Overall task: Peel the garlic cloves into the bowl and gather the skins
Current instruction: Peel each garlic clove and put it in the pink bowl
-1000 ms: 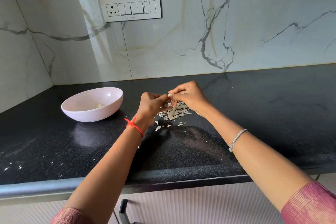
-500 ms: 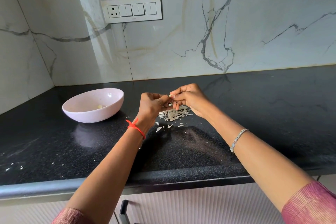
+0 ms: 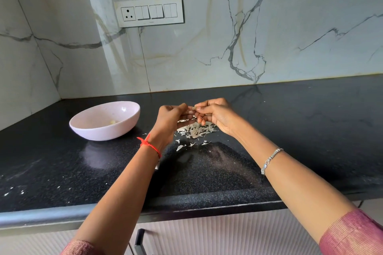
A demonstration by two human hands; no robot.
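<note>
Above the black speckled stone bench [image 3: 290, 122], the left hand [image 3: 172, 119] and the right hand [image 3: 218, 116] are meeting, each pinching the small pale garlic clove [image 3: 194, 108] with curled fingertips. Directly beneath them a heap of thin whitish garlic skins [image 3: 196, 130] is lying on the bench, with a few flakes scattered nearer the front edge. The pale pink round bowl [image 3: 103, 133] is sitting to the left, apart from the heap, and one yellowish peeled clove [image 3: 112, 122] is resting inside.

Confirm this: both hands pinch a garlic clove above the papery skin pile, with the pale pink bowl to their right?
No. Head view shows the pale pink round bowl to the left of the left hand and right hand; both pinch the garlic clove.
</note>
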